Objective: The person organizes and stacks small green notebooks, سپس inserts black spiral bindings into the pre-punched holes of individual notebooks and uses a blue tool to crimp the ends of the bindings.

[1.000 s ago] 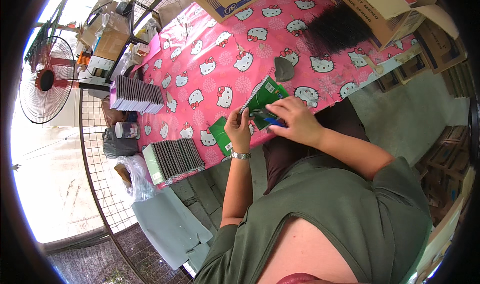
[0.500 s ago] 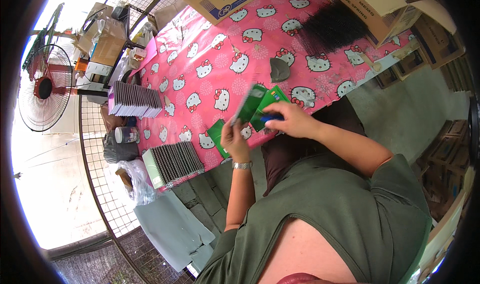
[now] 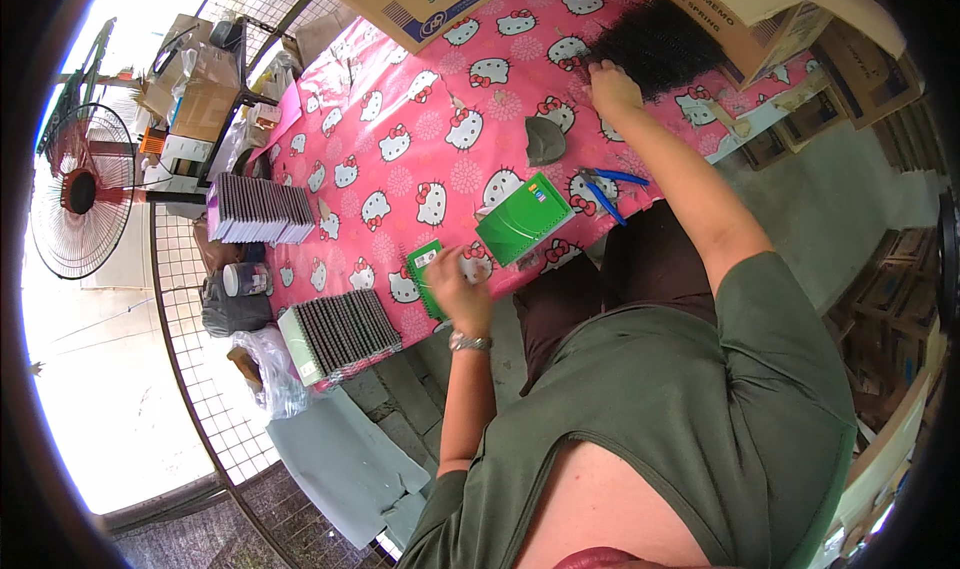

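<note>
My right hand [image 3: 613, 91] reaches to the near left edge of a pile of black spiral binding coils [image 3: 665, 49], its fingertips pinched on a coil. My left hand [image 3: 458, 287], a little smeared, hovers half-curled beside a green spiral notebook [image 3: 424, 277] at the table's near edge, with nothing seen in it. Between the hands lies another green notebook [image 3: 525, 219], cover up and set at a slant. Blue-handled pliers [image 3: 610, 193] rest to its right, jaws toward the far left. Beyond them sits a grey, half-round piece [image 3: 545, 141].
The table has a pink patterned cover [image 3: 400, 184]. At its left stand a row of spiral-bound notebooks [image 3: 345, 331] and a purplish stack of books [image 3: 260, 209]. Cardboard boxes [image 3: 430, 9] stand along the far edge, one open box [image 3: 740, 19] behind the coils. A fan [image 3: 82, 191] is far left.
My right hand has put down the pliers and moved far right to the coils. The notebook my left hand held up is out of it, and that hand has drawn down and left.
</note>
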A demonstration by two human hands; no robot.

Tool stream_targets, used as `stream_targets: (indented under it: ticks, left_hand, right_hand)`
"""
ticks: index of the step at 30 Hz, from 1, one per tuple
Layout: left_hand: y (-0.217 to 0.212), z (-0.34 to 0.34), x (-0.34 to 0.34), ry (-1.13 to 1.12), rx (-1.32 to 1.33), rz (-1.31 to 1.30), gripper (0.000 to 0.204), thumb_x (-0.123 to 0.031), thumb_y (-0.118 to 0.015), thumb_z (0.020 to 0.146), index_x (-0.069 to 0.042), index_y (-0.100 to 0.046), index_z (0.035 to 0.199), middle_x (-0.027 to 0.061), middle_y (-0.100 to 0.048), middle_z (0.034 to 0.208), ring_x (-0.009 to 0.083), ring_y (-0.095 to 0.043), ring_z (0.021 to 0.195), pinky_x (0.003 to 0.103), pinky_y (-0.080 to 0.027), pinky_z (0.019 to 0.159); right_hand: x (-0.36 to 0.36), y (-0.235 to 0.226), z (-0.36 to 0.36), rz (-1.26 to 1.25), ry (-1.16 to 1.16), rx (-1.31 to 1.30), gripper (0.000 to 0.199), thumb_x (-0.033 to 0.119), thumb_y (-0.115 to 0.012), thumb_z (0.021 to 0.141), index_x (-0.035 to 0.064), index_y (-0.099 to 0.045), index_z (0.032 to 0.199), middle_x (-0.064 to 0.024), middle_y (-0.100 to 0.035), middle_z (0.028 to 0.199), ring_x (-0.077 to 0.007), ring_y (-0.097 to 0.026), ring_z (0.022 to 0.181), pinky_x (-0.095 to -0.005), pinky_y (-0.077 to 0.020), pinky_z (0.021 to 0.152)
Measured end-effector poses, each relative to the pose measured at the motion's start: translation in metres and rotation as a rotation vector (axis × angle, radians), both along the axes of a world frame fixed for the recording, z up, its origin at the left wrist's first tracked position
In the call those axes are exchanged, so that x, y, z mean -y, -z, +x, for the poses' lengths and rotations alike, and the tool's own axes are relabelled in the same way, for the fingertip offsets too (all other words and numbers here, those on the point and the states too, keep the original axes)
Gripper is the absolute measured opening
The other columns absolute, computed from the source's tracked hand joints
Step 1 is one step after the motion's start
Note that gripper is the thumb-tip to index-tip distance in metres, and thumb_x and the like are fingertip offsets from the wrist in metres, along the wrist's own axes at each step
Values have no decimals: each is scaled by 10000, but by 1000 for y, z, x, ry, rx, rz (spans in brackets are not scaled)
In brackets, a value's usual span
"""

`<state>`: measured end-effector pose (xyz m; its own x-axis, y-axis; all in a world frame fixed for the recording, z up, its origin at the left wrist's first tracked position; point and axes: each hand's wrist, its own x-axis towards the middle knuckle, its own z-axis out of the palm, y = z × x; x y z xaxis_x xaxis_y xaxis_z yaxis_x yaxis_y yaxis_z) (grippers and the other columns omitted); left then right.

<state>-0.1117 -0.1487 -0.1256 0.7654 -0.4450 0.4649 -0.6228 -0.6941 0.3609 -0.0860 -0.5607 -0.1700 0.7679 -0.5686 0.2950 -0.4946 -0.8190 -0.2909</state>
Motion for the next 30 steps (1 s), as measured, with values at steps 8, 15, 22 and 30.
stream_targets:
  ticks: [8,15,22,30]
  left_hand:
    - [-27,-11,70,462,-136,386,344,-120,-675,778,-84,-624,1117,101,-636,1071,303,-605,1009,423,-498,851]
    - [-58,19,58,418,-56,259,287,-70,-599,789,-73,-613,1075,111,-646,1017,310,-609,970,437,-459,869]
    - [-49,9,69,367,-27,208,180,-158,-638,861,-61,-591,1005,102,-639,943,299,-591,925,433,-404,886]
    - [-50,12,71,361,-2,193,184,-201,-650,888,-65,-604,1003,94,-640,909,295,-588,888,424,-401,868]
  right_hand:
    - [-13,-34,-6,143,-112,-9,229,88,-585,851,35,-646,1064,-188,-603,1106,-342,-653,978,-435,-553,832]
    - [-92,-73,-68,659,-773,411,272,82,-618,860,138,-725,1104,-108,-608,1038,-283,-603,950,-373,-481,889]
    - [-125,-57,-90,721,-813,246,199,198,-711,858,218,-746,1054,20,-638,949,-175,-597,949,-381,-405,872]
    - [-137,-68,-97,367,-823,406,238,36,-690,784,185,-687,970,49,-640,985,-168,-567,1021,-386,-335,941]
